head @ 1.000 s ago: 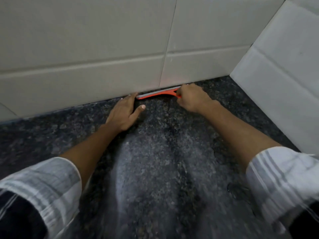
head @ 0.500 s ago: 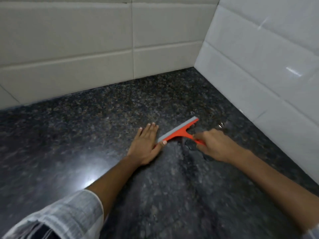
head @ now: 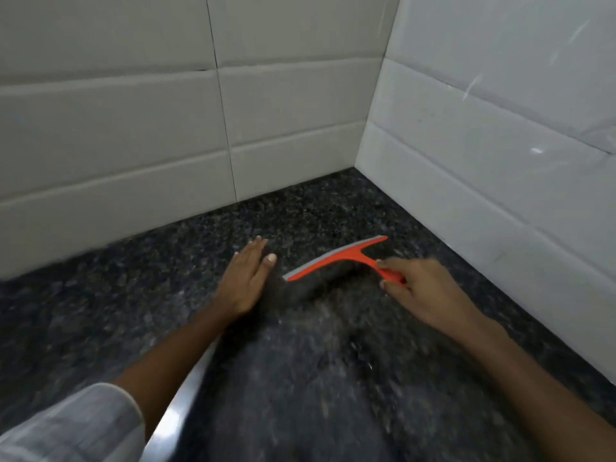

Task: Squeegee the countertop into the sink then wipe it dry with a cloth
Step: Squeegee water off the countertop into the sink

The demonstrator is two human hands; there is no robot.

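Note:
An orange squeegee point(head: 336, 260) with a grey rubber blade lies angled on the dark speckled granite countertop point(head: 316, 378), its blade running from lower left to upper right. My right hand point(head: 416, 288) grips its orange handle at the right end. My left hand point(head: 246, 278) rests flat on the counter, fingers together and thumb out, a short gap to the left of the blade's lower tip. Neither the sink nor a cloth is in view.
White tiled walls meet in a corner: the back wall point(head: 166, 128) and the right wall point(head: 500, 161) close off the counter behind and to the right of the squeegee. A bright sheen point(head: 180, 405) streaks the counter near my left forearm.
The squeegee has come away from the back wall toward me. My left hand has separated from the blade tip it was touching, and the view has shifted toward the right corner.

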